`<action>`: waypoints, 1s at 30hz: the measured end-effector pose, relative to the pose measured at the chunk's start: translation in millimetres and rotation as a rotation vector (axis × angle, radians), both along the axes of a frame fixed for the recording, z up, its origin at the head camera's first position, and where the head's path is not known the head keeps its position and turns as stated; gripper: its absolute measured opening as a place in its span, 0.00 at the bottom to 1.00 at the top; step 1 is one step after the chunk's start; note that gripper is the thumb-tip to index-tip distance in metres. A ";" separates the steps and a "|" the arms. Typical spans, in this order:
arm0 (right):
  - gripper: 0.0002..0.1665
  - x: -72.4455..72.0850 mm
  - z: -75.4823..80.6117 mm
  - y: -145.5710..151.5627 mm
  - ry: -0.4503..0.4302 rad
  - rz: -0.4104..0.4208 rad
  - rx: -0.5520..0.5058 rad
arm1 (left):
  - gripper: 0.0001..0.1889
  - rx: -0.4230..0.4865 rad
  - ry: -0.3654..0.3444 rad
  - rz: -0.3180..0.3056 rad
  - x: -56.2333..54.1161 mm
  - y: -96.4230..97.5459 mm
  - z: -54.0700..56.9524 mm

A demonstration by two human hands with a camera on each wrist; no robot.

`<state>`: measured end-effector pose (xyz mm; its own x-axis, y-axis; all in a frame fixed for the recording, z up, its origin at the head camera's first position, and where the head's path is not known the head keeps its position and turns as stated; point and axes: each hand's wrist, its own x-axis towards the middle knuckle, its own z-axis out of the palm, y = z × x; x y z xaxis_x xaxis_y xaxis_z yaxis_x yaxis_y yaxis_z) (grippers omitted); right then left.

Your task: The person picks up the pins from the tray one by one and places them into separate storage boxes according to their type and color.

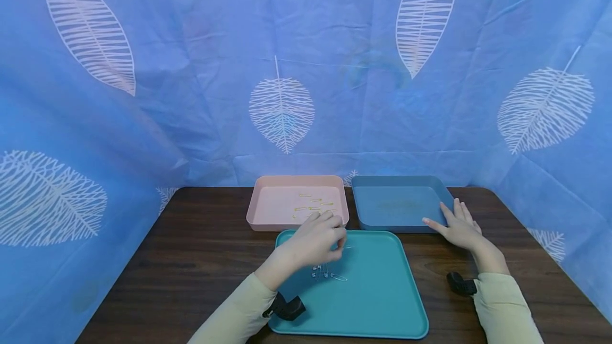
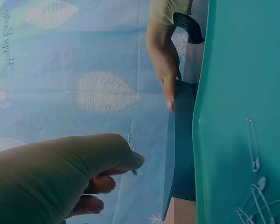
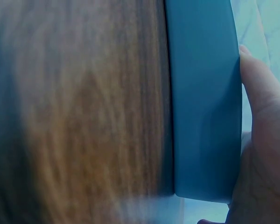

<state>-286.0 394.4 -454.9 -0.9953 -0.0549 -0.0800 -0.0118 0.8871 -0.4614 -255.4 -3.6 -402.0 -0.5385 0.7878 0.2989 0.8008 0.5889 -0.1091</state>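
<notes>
My left hand (image 1: pixel 311 243) is over the back left of the teal tray (image 1: pixel 363 301). Between thumb and fingertips it pinches a silver safety pin (image 2: pixel 131 142), seen upright in the left wrist view. Several more silver safety pins (image 2: pixel 253 145) lie on the teal tray beneath that hand. Gold safety pins (image 1: pixel 314 200) are scattered in the pink tray (image 1: pixel 268 208) just beyond. At the right, my right hand (image 1: pixel 461 230) rests against the front right corner of the blue tray (image 1: pixel 399 203), fingers spread, with the thumb over its rim.
The pink and blue trays stand side by side at the back of the dark wooden table (image 1: pixel 191 259), with the teal tray in front of them. A blue cloth (image 1: pixel 334 121) with white leaf prints hangs behind the table.
</notes>
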 end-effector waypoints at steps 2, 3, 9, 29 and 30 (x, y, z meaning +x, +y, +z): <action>0.61 0.2 -1.6 0.8 -0.001 -0.003 0.003 | 0.07 -0.001 0.011 0.004 -3.2 4.1 0.1; 0.61 0.3 -2.4 1.2 -0.001 -0.003 0.004 | 0.07 0.000 0.015 0.004 -4.7 6.1 0.6; 0.61 -0.3 -3.7 1.2 -0.004 -0.008 0.005 | 0.08 0.009 0.052 -0.003 -15.2 18.7 5.7; 0.60 -1.7 -1.2 -0.1 0.014 -0.015 0.037 | 0.05 0.038 0.066 -0.014 -55.4 57.7 13.5; 0.60 -1.4 -0.5 -0.5 0.012 -0.016 0.044 | 0.05 0.038 0.061 -0.013 -57.6 59.1 13.2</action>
<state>-287.5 393.9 -455.4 -0.9969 -0.0358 -0.0696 -0.0032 0.9067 -0.4217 -313.0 55.5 -388.8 -0.5084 0.7819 0.3607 0.8009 0.5832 -0.1354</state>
